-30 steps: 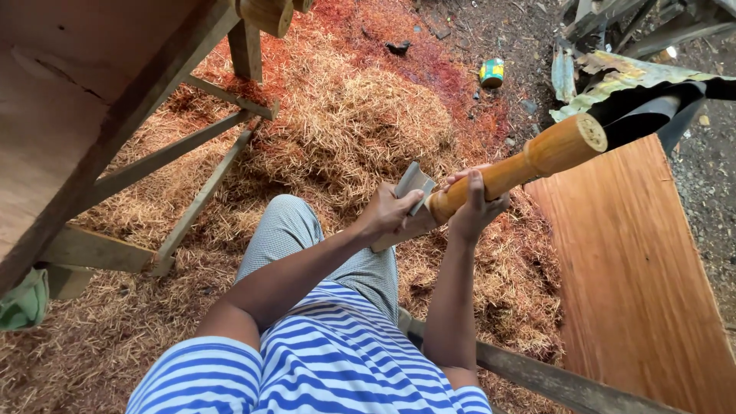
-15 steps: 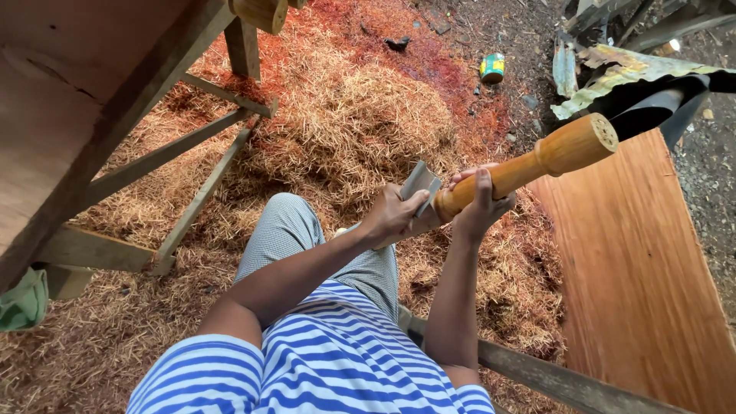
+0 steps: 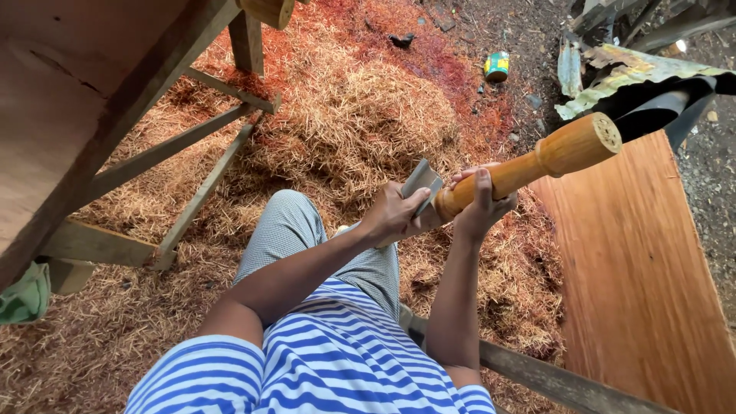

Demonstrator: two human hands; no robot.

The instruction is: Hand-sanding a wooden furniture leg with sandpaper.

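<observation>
Firmly within right hand (image 3: 481,208) fingers, wooden pestle (image 3: 529,165); metal blade (image 3: 421,182) against left hand (image 3: 393,215)

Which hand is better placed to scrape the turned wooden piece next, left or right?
Left, probably. The left hand holds the flat metal blade against the lower end of the turned wooden piece, while the right hand is wrapped around the wood, steadying it.
</observation>
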